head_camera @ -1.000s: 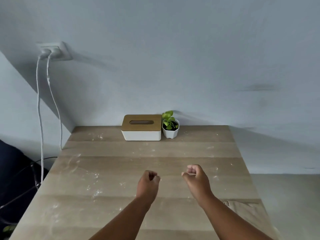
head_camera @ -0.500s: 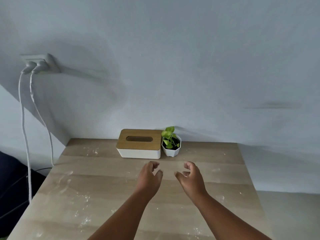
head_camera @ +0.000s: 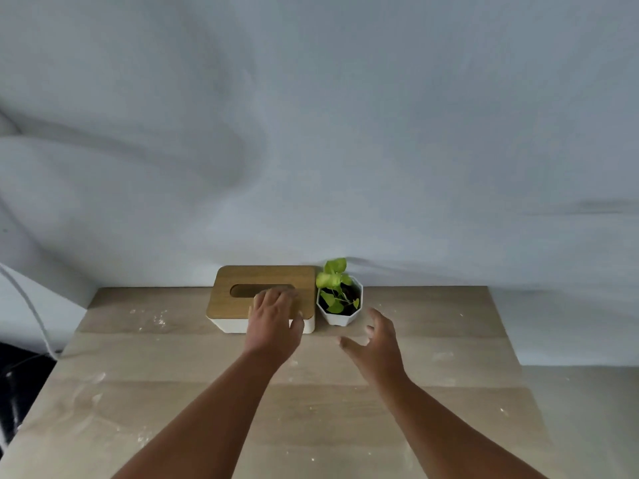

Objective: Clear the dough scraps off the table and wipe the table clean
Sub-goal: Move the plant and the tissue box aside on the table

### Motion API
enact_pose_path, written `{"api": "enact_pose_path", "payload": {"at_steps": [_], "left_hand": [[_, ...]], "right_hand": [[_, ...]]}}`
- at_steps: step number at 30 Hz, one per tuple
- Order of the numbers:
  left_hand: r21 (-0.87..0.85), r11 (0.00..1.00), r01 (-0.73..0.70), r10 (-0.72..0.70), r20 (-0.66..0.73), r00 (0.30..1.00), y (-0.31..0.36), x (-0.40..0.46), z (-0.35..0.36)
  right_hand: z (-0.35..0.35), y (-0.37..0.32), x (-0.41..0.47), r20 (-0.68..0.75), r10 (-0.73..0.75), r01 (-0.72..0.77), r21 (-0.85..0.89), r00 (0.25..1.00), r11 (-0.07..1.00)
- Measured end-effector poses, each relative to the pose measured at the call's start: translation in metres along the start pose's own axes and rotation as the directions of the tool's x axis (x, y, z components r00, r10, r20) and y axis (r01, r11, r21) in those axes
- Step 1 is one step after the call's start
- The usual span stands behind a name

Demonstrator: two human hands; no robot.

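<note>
White dough scraps (head_camera: 157, 319) speckle the wooden bench (head_camera: 449, 340). The left hand (head_camera: 273, 321) lies over the tissue box (head_camera: 228, 302), grip relaxed apart. Right of the potted plant (head_camera: 340, 300), the right hand (head_camera: 375, 347) hovers, fingers spread.

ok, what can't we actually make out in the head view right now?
- Whether the white tissue box with wooden lid holds tissues: the left hand covers part of its dark slot.
- Whether the left fingertips touch the lid: hidden behind the hand.
- Where the white cable goes: cut off by the left edge.
- White specks on the wooden table: too small to tell dough from flour.
</note>
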State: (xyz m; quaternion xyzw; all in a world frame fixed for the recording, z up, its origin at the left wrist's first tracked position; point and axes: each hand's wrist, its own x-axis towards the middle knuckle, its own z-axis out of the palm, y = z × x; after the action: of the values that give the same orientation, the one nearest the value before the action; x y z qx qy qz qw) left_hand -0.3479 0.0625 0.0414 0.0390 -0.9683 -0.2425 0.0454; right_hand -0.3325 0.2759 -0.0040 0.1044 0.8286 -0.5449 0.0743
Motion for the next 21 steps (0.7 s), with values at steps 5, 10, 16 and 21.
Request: {"api": "enact_pose_path", "payload": {"at_steps": [5, 10, 16, 21], "left_hand": [[0.054, 0.996, -0.074, 0.072, 0.042, 0.997, -0.005, 0.027, 0.012], [0.143, 0.980, -0.141, 0.148, -0.044, 0.988, -0.008, 0.029, 0.025], [0.236, 0.958, -0.162, 0.184, -0.075, 0.980, -0.008, 0.029, 0.035], [0.252, 0.955, -0.155, 0.179, -0.074, 0.981, -0.008, 0.029, 0.036]], "right_hand": [[0.012, -0.004, 0.023, 0.010, 0.004, -0.005, 0.076, 1.000, 0.997], [0.023, -0.002, 0.041, -0.037, -0.032, 0.036, 0.092, 0.999, 0.995], [0.032, 0.003, 0.055, -0.091, -0.105, 0.111, 0.064, 0.990, 0.992], [0.036, 0.002, 0.060, -0.107, -0.138, 0.146, 0.071, 0.985, 0.987]]}}
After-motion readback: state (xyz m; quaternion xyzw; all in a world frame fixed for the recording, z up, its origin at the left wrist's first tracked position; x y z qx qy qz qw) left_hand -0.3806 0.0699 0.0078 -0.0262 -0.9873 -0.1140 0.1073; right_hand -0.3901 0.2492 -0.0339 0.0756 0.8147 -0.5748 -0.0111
